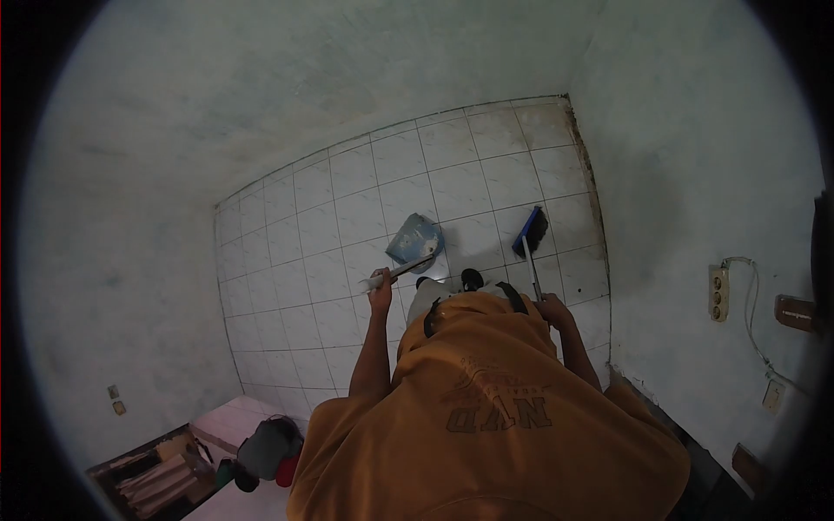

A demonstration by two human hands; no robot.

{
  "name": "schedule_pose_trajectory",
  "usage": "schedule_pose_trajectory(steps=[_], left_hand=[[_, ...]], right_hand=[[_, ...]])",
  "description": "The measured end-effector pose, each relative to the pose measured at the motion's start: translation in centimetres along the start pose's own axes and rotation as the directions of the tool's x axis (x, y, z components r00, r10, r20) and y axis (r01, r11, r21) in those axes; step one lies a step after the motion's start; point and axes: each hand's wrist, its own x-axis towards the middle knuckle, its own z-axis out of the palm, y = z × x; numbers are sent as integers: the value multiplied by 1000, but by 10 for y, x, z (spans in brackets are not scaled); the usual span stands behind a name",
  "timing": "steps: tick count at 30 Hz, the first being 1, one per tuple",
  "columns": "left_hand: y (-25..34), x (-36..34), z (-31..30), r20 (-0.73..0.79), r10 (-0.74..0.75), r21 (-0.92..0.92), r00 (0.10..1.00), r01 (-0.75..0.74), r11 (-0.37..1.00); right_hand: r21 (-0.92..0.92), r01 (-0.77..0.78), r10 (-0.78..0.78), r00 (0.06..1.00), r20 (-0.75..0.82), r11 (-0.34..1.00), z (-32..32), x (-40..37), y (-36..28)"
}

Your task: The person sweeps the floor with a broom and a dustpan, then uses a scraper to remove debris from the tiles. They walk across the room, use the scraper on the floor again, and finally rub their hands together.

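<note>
My left hand (380, 288) is closed round the pale handle of a long-handled dustpan (415, 237). Its blue-grey, worn pan lies over the white floor tiles in front of my feet, with the handle slanting up toward me. At my right side, my right hand (549, 307) grips the upper part of a broom's stick. The broom (528, 233) has a blue head with dark bristles, tilted over the tiles to the right of the dustpan.
Pale walls (686, 174) close in the tiled floor (356, 208), with a dirty edge along the right. A socket strip (718, 293) with a cable hangs on the right wall. Behind me at lower left are a dark grey bag-like item (269, 451) and a dark-framed opening (156, 473).
</note>
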Motion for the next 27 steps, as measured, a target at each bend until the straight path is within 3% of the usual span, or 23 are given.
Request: schedule_pose_trajectory(steps=[4,7,11,17,19,22,23,25,27], left_hand=[[-9,9,2,98,46,62,994,-52,997],[-14,9,13,-22,9,37,1000,-9,999],[-15,17,27,86,60,125,995,-70,990],[2,19,36,31,57,49,998,-59,997],[3,19,34,36,107,210,994,-112,971],[-5,22,27,52,155,227,987,-163,960],[-10,23,24,54,154,225,987,-162,961],[-10,24,23,-19,101,55,995,-99,994],[-6,23,20,-15,73,67,997,-72,995]], right_hand=[[-1,-16,16,999,-34,1000,3,-3,-8],[-46,-24,24,1000,7,999,4,-7,-16],[-23,20,-21,999,-35,1000,10,-10,-20],[5,33,-33,998,-58,999,12,-17,-21],[0,17,-17,998,-61,1000,15,-10,-13],[-18,63,-64,997,-51,998,16,-8,-9],[-9,44,-45,998,-46,999,16,-8,-9],[-2,28,-28,999,-43,1000,15,-9,-10],[3,49,-49,999,-25,999,15,-9,-8]])
